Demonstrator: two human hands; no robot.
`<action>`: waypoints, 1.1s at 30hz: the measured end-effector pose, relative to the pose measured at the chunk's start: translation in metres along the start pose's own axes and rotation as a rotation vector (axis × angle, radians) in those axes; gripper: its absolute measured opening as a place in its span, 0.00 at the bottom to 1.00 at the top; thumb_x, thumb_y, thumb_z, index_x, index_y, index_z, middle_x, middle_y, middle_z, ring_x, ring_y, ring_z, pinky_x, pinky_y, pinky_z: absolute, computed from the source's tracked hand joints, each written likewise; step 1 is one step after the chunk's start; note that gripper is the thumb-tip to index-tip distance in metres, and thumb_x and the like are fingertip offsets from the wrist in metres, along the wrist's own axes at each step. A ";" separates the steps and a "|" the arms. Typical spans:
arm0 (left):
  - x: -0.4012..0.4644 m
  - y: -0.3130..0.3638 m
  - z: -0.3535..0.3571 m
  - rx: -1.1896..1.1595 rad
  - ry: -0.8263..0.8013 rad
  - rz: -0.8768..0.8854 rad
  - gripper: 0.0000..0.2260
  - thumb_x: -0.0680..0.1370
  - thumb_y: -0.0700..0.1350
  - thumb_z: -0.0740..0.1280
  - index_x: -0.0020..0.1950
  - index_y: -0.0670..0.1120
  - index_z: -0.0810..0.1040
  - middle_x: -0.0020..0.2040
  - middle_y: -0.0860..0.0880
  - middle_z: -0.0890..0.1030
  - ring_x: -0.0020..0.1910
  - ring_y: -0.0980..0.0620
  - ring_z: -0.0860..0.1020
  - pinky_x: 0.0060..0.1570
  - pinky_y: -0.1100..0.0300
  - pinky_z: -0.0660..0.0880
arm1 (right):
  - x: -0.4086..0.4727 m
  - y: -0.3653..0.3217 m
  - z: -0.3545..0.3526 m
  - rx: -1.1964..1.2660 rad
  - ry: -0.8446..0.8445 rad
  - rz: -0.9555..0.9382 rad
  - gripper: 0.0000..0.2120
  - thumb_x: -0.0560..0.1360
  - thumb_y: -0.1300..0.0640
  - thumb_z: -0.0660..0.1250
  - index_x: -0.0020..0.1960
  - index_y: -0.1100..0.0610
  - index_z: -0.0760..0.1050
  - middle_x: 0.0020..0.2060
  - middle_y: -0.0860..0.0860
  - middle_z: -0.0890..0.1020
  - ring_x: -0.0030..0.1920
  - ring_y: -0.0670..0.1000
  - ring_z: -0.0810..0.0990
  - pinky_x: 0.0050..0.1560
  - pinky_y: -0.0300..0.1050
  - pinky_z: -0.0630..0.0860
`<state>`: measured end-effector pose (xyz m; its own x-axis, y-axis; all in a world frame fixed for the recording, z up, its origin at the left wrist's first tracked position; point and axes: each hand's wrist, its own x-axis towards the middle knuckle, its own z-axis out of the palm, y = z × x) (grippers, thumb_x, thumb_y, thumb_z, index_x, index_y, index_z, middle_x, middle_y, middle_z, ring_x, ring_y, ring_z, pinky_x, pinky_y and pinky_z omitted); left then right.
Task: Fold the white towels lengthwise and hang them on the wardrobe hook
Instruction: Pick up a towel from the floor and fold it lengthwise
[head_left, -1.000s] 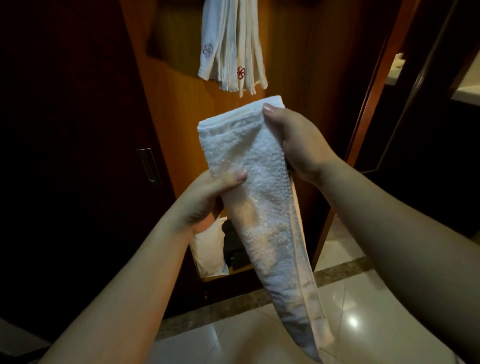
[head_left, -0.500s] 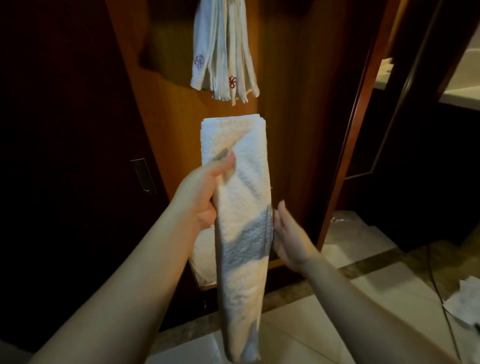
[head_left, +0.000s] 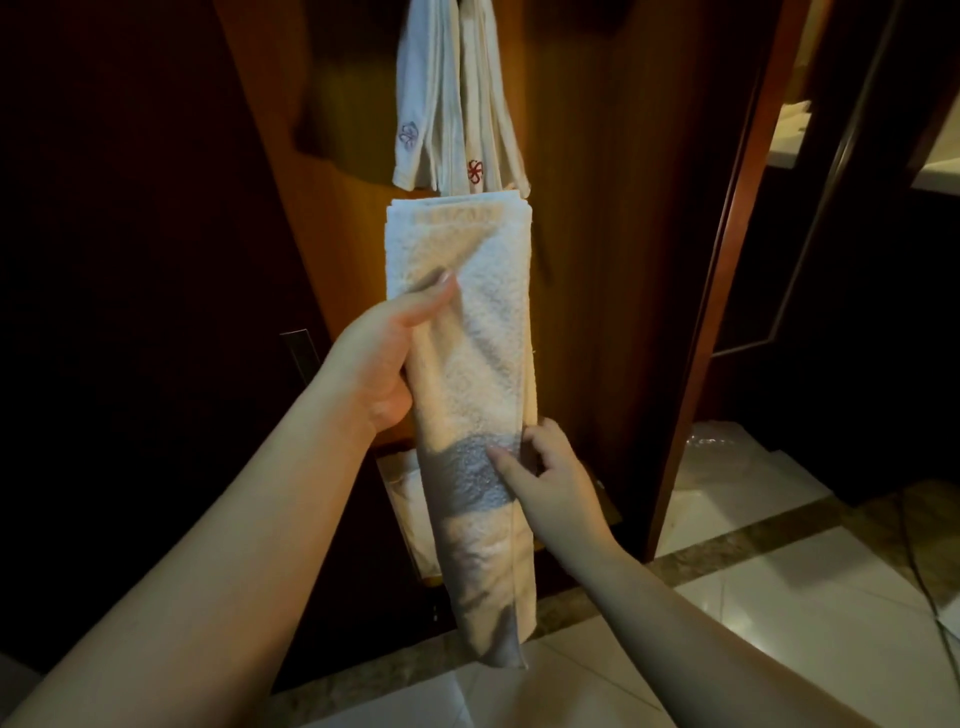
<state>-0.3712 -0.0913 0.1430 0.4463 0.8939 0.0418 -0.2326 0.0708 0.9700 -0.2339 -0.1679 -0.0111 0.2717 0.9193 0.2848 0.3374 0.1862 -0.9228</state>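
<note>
A white terry towel (head_left: 483, 322), folded into a long narrow strip, hangs upright in front of the wooden wardrobe panel (head_left: 613, 208). My left hand (head_left: 384, 358) grips its left edge near the upper part, thumb across the front. My right hand (head_left: 550, 478) pinches the towel's right edge lower down, thumb on the front. Above, several white towels with small embroidered emblems (head_left: 457, 104) hang against the panel; the hook that holds them is out of view.
A dark wardrobe door with a recessed handle (head_left: 298, 353) fills the left. A wooden door frame (head_left: 722, 260) stands at the right, with a dark mirrored door beyond. The floor (head_left: 779, 623) is pale tile with a cable lying on it. White cloth (head_left: 410, 499) lies low inside the wardrobe.
My right hand left the towel's top corner, dropped down its right side and now pinches the lower edge. The towel went from a slanted cone to a straight, narrow vertical strip.
</note>
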 end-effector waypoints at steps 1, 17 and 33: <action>0.000 0.002 0.001 0.013 -0.005 0.011 0.19 0.72 0.51 0.74 0.61 0.48 0.81 0.55 0.48 0.86 0.54 0.48 0.85 0.51 0.48 0.79 | 0.002 -0.002 -0.001 -0.003 0.003 0.004 0.02 0.78 0.41 0.66 0.47 0.36 0.74 0.48 0.43 0.77 0.49 0.41 0.77 0.47 0.38 0.75; 0.010 0.016 0.017 -0.032 -0.040 0.081 0.12 0.75 0.49 0.72 0.56 0.48 0.82 0.52 0.47 0.86 0.53 0.46 0.85 0.43 0.53 0.83 | 0.005 0.006 -0.012 0.239 0.091 0.057 0.21 0.66 0.24 0.66 0.56 0.25 0.65 0.53 0.49 0.81 0.53 0.50 0.83 0.56 0.57 0.81; 0.014 0.021 0.028 -0.005 0.001 0.112 0.15 0.75 0.50 0.72 0.60 0.47 0.80 0.54 0.47 0.86 0.54 0.47 0.85 0.52 0.47 0.79 | 0.018 0.002 -0.018 0.376 0.066 0.151 0.44 0.62 0.29 0.72 0.71 0.46 0.63 0.68 0.47 0.75 0.68 0.49 0.76 0.68 0.56 0.74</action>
<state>-0.3451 -0.0896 0.1705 0.4161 0.8969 0.1496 -0.2854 -0.0274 0.9580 -0.2123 -0.1566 -0.0035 0.3539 0.9242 0.1439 -0.0601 0.1760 -0.9826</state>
